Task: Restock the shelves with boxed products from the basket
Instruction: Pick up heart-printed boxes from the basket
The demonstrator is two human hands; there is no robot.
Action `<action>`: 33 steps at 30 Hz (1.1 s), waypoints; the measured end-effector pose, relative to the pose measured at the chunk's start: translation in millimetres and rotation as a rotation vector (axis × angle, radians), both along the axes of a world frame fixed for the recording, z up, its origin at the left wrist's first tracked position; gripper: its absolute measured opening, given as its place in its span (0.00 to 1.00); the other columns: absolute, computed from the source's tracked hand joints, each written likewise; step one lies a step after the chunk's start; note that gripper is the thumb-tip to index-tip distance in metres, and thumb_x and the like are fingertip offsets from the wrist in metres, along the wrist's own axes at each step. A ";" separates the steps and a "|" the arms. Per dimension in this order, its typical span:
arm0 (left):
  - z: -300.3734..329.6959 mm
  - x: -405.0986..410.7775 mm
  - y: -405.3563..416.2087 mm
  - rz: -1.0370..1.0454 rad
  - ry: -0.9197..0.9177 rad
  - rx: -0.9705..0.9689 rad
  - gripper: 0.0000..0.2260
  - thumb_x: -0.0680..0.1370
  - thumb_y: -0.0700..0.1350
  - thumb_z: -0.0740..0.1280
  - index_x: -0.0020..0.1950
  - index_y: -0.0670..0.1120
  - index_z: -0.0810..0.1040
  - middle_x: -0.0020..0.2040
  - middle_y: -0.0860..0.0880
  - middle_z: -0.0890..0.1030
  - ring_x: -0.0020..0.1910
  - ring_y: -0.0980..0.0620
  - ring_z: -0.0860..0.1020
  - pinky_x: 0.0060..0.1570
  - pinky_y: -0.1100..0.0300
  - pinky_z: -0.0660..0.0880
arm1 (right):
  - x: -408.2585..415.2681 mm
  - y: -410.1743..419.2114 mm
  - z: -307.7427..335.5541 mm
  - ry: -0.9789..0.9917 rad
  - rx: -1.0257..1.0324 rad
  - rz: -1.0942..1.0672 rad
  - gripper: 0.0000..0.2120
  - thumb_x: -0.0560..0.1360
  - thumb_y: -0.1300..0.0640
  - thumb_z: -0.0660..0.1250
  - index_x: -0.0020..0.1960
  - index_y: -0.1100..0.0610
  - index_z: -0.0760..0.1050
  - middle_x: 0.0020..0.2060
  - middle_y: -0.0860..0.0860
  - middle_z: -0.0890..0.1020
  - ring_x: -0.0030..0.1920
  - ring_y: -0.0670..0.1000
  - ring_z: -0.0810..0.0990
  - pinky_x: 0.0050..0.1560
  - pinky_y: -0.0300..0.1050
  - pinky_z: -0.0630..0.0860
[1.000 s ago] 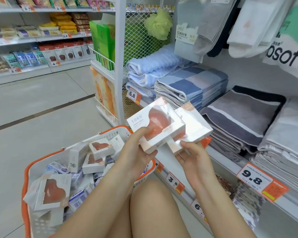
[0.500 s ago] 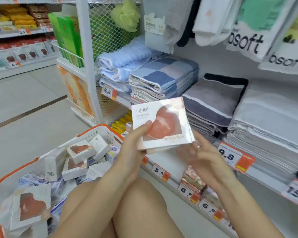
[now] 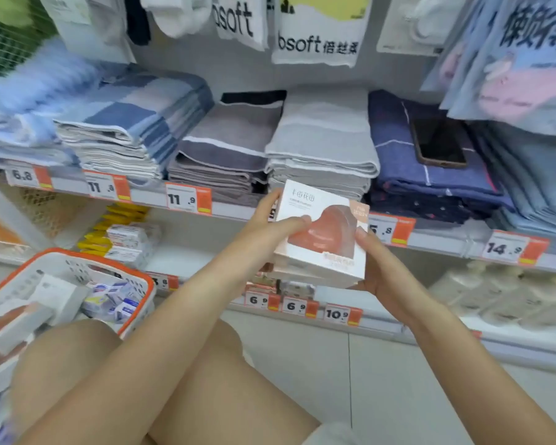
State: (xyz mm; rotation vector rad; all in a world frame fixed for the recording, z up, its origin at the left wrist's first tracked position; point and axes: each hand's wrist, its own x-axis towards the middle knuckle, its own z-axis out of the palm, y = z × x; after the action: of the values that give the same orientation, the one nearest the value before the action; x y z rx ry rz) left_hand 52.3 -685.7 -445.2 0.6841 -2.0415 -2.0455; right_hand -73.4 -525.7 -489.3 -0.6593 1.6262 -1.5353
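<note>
Shop shelving fills the view: folded towels (image 3: 225, 139) sit stacked on the shelf above the hands, with orange and white price tags (image 3: 187, 198) along its edge, and a dark phone (image 3: 438, 141) lies on a navy towel stack up and to the right of them. Both hands hold a small stack of white boxes (image 3: 321, 234) with a pink heart-shaped window, in front of the shelf edge. The left hand (image 3: 270, 224) grips the stack's left side, thumb across the top face and fingers reaching up behind; the right hand (image 3: 377, 268) cups the right edge and underside, thumb pressed on the front face. At least two boxes seem to be stacked, though the lower ones are partly hidden. The orange-rimmed basket (image 3: 87, 256), down and to the left of the left hand, holds more white boxes and smaller blue-and-white packets. Below the hands a lower shelf carries small packs behind the 6.9 and 10.9 tags, mostly hidden by the stack. The step in hand looks like carrying these boxes to their slot, probably on that lower shelf, though which slot I cannot tell. To do it well, keep the stack square between both palms so the top box does not slide off, lower it level, rest the bottom edge on the shelf first, then push back with flat fingers, windows facing out and aligned with the matching price tag.
</note>
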 end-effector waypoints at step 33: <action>-227.0 -147.5 4.7 -0.465 -0.785 -0.883 0.34 0.79 0.45 0.61 0.79 0.48 0.45 0.79 0.47 0.43 0.77 0.45 0.43 0.75 0.49 0.45 | -140.2 43.9 -175.9 0.608 0.721 0.009 0.45 0.62 0.44 0.78 0.72 0.51 0.60 0.63 0.49 0.64 0.61 0.48 0.70 0.60 0.37 0.65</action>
State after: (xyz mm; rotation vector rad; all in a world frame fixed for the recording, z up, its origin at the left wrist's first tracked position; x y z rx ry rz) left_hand -95.2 -681.0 -672.1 0.9393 -3.4110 -0.7612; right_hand -213.6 -481.8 -665.3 -0.7458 2.4304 -0.6482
